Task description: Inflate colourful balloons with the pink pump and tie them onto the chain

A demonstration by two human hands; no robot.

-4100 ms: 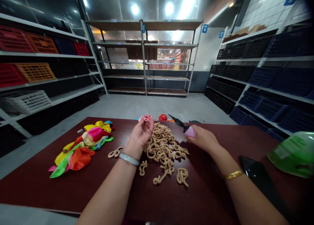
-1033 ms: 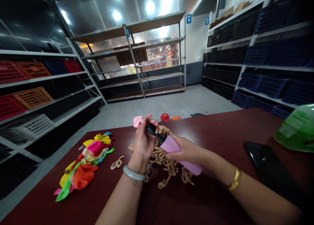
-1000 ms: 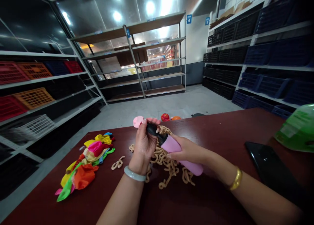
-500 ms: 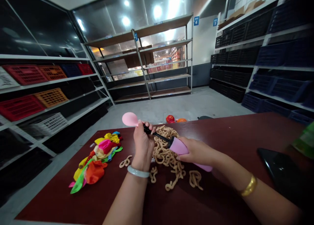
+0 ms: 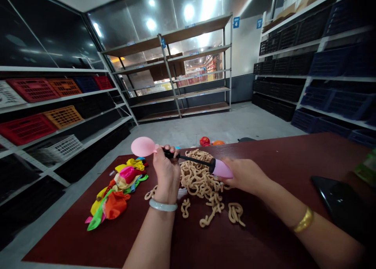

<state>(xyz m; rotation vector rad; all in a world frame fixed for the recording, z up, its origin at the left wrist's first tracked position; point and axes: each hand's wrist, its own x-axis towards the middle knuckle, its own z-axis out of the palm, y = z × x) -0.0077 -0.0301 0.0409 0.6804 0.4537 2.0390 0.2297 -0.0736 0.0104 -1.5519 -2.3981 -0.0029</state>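
A pink balloon (image 5: 143, 147), partly inflated, sits on the left end of a balloon pump. My left hand (image 5: 167, 171) is closed around the pump's black end and pinches the balloon's neck. My right hand (image 5: 245, 176) wraps the hand pump's pink-purple barrel (image 5: 222, 169); its far end is hidden behind the hand. Between my hands the thin black rod (image 5: 195, 159) shows. Below the pump lies a heap of tan, twisted, rope-like pieces (image 5: 196, 179), with a few loose ones (image 5: 235, 213) in front.
Flat, colourful balloons (image 5: 119, 190) lie in a pile on the left of the dark red table (image 5: 141, 237). A black phone-like slab (image 5: 331, 194) and a blurred green item (image 5: 366, 167) are at right. Red and orange round things (image 5: 205, 141) show past the far edge. Crate-filled shelves stand around.
My hands have moved apart, so more of the black rod shows between them. The pink balloon is larger and has shifted left with my left hand.
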